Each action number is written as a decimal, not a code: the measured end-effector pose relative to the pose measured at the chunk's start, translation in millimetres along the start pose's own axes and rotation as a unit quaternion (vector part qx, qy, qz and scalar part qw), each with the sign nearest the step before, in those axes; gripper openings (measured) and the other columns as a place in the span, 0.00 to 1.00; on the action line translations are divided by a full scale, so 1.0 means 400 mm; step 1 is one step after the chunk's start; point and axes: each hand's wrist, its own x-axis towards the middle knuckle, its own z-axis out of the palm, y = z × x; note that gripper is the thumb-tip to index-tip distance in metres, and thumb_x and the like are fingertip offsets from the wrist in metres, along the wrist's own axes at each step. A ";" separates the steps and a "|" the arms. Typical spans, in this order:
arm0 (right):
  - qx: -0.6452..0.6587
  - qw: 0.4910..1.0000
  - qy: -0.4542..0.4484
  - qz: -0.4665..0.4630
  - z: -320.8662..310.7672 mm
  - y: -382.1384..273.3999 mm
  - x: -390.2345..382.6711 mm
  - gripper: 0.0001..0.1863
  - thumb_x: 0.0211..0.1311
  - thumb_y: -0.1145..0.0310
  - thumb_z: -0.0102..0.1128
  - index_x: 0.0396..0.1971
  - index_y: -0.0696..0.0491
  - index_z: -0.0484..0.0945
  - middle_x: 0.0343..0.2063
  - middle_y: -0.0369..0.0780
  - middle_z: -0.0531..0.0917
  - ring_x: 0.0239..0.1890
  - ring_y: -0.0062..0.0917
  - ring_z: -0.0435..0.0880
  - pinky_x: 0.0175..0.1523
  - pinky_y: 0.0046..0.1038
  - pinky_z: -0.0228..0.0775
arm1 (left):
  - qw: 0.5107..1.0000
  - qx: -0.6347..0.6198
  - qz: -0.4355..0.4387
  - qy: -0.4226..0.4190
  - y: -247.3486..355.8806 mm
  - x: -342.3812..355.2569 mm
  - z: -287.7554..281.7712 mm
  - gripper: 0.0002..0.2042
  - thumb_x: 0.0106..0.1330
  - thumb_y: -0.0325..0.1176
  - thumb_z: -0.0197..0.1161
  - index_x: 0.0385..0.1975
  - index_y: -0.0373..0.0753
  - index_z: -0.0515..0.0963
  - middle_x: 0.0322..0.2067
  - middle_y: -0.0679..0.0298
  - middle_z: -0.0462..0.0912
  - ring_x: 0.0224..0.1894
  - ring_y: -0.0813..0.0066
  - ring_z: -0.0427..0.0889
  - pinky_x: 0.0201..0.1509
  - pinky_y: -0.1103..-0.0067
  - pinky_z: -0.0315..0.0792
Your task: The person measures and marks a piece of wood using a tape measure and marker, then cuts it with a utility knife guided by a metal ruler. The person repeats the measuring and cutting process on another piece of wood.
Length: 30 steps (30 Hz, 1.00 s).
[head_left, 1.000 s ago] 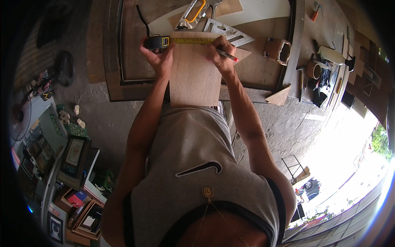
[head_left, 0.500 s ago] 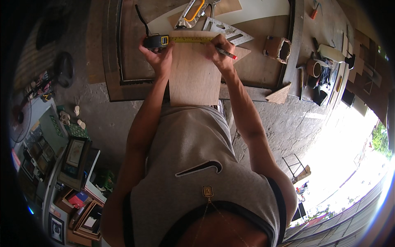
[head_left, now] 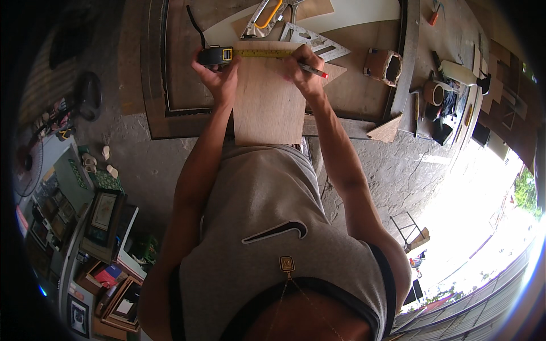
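Note:
A light wooden board (head_left: 268,108) lies on the worktable, its near end against my shirt. Across its far part stretches the yellow blade of a tape measure (head_left: 215,55). My left hand (head_left: 220,79) is closed round the dark tape case, just off the board's left edge. At the board's right edge, my right hand (head_left: 304,71) grips a pencil (head_left: 313,70) with a red end, which points out to the right. Those fingers rest over the blade's right end and hide the pencil's tip.
Beyond the board lie a metal speed square (head_left: 318,42) and a tool with a yellow handle (head_left: 267,17). An open cardboard box (head_left: 383,67) stands to the right. A triangular wood offcut (head_left: 385,129) sits at the table's near right edge. A hammer (head_left: 416,113) lies farther right.
Almost nothing differs. The board and the tape have shifted very slightly away from me, and both hands keep their hold.

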 end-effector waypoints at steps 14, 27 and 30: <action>-0.009 1.000 -0.026 0.005 -0.008 0.002 0.002 0.07 0.51 0.76 0.61 0.19 0.58 0.73 0.15 0.38 0.76 0.16 0.17 0.73 0.22 0.24 0.67 | 1.000 -0.027 -0.002 0.000 0.000 -0.001 0.002 0.41 0.47 0.21 0.76 0.58 0.41 0.54 0.46 0.60 0.68 0.45 0.73 0.73 0.46 0.79 0.75; -0.080 0.992 0.083 0.060 -0.054 -0.061 0.003 0.10 0.54 0.66 0.69 0.30 0.56 0.80 0.21 0.40 0.81 0.23 0.20 0.77 0.33 0.24 0.71 | 0.999 -0.036 0.015 0.020 -0.029 -0.005 -0.005 0.40 0.48 0.28 0.78 0.57 0.38 0.57 0.47 0.58 0.69 0.44 0.71 0.74 0.47 0.77 0.73; -0.217 0.969 0.085 -0.082 -0.086 -0.036 -0.004 0.10 0.49 0.72 0.70 0.34 0.51 0.82 0.30 0.42 0.84 0.28 0.29 0.83 0.36 0.28 0.74 | 0.998 0.050 0.024 0.032 -0.025 -0.011 -0.010 0.42 0.46 0.37 0.80 0.57 0.37 0.57 0.48 0.56 0.70 0.45 0.69 0.74 0.49 0.75 0.71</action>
